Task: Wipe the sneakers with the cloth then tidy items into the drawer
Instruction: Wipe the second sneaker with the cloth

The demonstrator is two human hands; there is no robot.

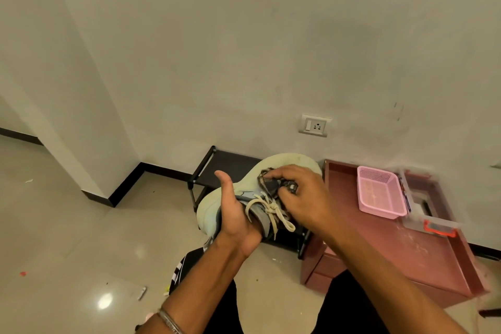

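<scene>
1. The left hand (238,214) grips the pale green, thick-soled sneaker with cream laces (230,195) from below, held up in front of the low black shoe rack (230,165).
2. The right hand (301,195) pinches a dark patterned cloth (273,183) against the sneaker's side — wiping seems underway.
3. Risk: the cloth may snag the loose laces, or the sneaker may twist free.
4. The maroon drawer (423,249) lies open right of the rack, with a pink plastic basket (379,192) inside.
</scene>
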